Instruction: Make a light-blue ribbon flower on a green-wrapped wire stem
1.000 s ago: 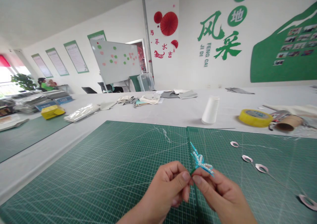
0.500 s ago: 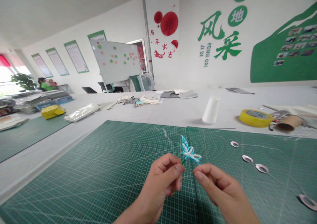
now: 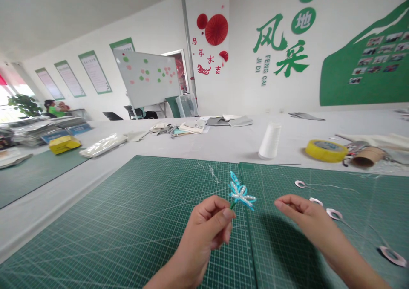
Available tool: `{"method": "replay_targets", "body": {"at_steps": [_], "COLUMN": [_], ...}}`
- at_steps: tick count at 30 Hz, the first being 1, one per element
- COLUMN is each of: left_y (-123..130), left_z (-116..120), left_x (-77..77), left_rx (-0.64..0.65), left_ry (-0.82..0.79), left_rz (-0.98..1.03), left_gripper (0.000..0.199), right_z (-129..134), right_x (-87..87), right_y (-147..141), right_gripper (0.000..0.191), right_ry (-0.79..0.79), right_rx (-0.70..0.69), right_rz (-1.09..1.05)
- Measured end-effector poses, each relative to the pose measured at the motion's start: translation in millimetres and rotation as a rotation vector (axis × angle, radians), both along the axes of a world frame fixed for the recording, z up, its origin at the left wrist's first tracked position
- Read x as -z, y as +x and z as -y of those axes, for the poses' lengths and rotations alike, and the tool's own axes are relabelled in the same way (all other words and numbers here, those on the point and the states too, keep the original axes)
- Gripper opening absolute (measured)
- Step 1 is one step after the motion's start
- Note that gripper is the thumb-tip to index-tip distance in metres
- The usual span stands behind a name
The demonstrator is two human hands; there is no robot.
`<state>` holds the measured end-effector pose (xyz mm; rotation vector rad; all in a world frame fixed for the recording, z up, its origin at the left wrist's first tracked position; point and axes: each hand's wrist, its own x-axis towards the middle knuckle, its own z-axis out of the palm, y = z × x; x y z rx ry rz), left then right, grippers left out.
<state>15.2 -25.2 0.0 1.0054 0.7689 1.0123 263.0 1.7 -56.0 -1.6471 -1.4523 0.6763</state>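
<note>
Left hand (image 3: 207, 233): thumb and fingers pressed together, pinching the green stem (image 3: 233, 205) of a blue beaded ornament (image 3: 242, 194), held upright above the cutting mat (image 3: 179, 238). Right hand (image 3: 306, 216): open, empty. Step, apparently: looking the piece over; next move calls for the right hand reaching for it. Wall lettering (image 3: 263, 69): "FENG CAI JI DI".

A green cutting mat (image 3: 128, 221) covers the white counter (image 3: 223, 142), with a white thread cone (image 3: 270, 140) just beyond it. Toward the right, a yellow tape roll (image 3: 326, 151) sits near a cardboard tube (image 3: 367, 157). Folded grey fabric (image 3: 229, 121) lies farther back at centre, and a yellow box (image 3: 64, 144) and plastic bag (image 3: 102, 145) lie at left. Upper centre, a dotted whiteboard (image 3: 145, 78) stands near red paper fans (image 3: 216, 30). A person in green (image 3: 53, 108) sits at far left.
</note>
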Motion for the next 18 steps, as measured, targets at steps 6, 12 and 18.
{"method": "replay_targets", "body": {"at_steps": [6, 12, 18], "left_y": [-2.1, -1.6, 1.7], "left_z": [-2.3, -2.9, -1.7], "left_x": [0.1, -0.3, 0.3], "left_rx": [-0.043, -0.051, -0.024], "left_ry": [0.016, 0.010, -0.001], "left_rz": [0.008, -0.028, -0.051], "left_gripper": [0.020, 0.021, 0.019], "right_z": [-2.7, 4.6, 20.2], "right_x": [4.2, -10.4, -23.7], "right_y": [37.1, 22.7, -25.6], "right_gripper": [0.019, 0.046, 0.022], "right_ry": [-0.018, 0.207, 0.437], "right_rx": [0.196, 0.272, 0.081], "right_rz": [0.440, 0.651, 0.236]}}
